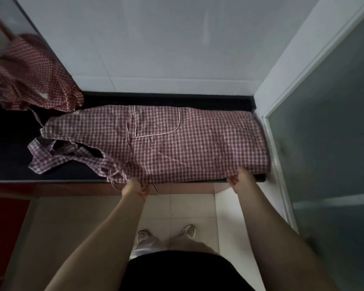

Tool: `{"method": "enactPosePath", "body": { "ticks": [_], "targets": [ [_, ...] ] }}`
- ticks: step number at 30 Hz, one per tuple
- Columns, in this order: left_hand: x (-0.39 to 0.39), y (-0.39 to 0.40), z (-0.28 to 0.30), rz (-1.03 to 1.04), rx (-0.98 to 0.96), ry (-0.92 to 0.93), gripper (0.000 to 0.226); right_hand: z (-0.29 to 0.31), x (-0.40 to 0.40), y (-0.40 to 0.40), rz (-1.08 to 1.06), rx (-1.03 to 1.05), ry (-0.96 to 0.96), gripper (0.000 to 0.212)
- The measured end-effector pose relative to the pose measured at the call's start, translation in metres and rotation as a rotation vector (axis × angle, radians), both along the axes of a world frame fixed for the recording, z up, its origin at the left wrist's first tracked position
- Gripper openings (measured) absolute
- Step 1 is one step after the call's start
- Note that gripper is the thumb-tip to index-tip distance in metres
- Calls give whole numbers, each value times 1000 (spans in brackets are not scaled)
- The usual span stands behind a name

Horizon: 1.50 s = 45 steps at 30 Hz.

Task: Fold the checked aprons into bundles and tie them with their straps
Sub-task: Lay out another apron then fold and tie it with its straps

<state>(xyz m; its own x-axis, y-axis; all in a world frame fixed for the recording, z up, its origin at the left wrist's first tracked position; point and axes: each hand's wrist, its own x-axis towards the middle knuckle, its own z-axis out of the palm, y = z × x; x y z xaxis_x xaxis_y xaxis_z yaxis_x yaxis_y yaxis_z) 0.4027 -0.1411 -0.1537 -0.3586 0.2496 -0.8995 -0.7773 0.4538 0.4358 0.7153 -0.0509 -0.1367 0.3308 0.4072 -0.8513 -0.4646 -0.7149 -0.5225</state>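
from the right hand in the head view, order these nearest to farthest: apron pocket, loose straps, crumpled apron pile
From the right hand, at the apron's near edge:
1. Apron pocket, up and to the left, mid-apron.
2. Loose straps, at the apron's left end on the counter.
3. Crumpled apron pile, far left back corner.

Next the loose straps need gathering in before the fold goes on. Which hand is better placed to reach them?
Probably the left hand. It grips the near edge of the spread apron right beside the tangled straps, which lie at the left end. The right hand holds the edge toward the far right end.
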Motion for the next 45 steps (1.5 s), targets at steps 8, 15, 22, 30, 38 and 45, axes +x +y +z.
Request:
{"method": "enactPosePath", "body": {
  "ticks": [8, 15, 22, 30, 38, 45],
  "targets": [
    [-2, -5, -10, 174, 58, -55, 10, -13, 12, -6, 22, -9, -16, 32],
    [4, -5, -8, 87, 55, -61, 12, -12, 13, -2, 47, -94, -69, 31],
    [39, 5, 14, -225, 219, -201, 8, 3, -39, -35, 297, -111, 227, 46],
    [46, 12, 23, -140, 170, -108, 13, 13, -92, -55, 105, 27, 369, 25],
    [60, 2, 29, -1126, -30, 1326, 33, 15, -67, -46, 343, 167, -602, 25],
    [75, 15, -4, -1813, 35, 1508, 45, -31, -52, -44, 1388, 725, -1352, 12]
  ]
}}
